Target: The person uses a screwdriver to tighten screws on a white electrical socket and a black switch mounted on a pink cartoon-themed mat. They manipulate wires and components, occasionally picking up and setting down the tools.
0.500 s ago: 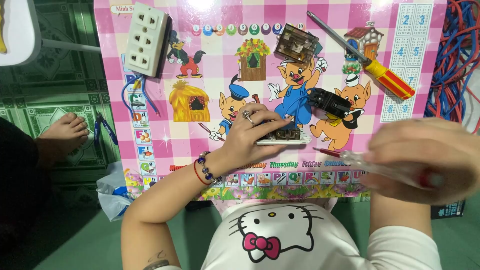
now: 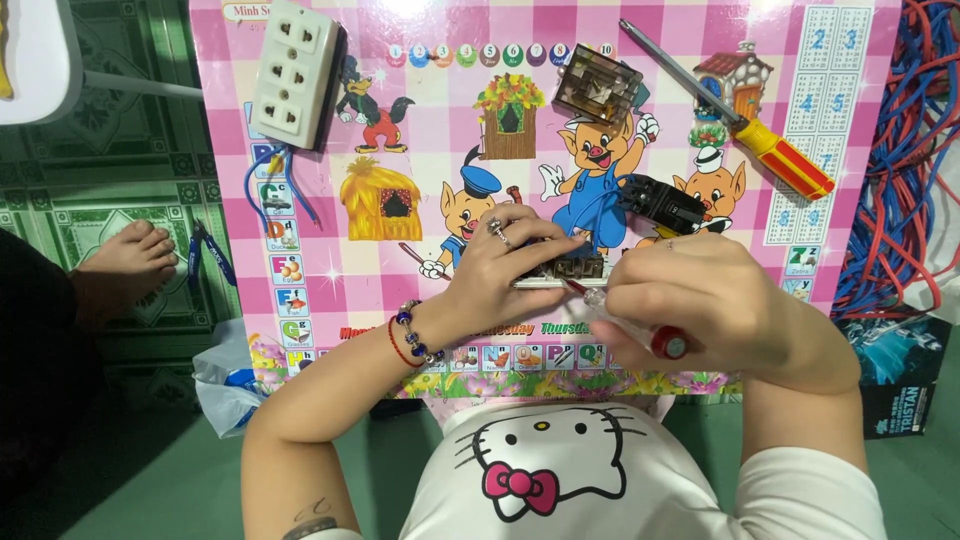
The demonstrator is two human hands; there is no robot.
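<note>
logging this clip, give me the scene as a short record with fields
surface: pink cartoon board
left hand: pins a small dark part to the board
right hand: holds a clear-handled screwdriver, tip at the part
loose tools: orange-handled screwdriver, blue pliers on the floor
other items: white socket block, black part, bundle of wires

Bright, sharp, glare along top edge

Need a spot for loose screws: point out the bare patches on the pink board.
Free: the strip between the socket block and the left hand, and the stretch under the yellow screwdriver by the right edge. Crowded: the middle, where both hands, the right hand included, the small part and black piece sit.
</note>
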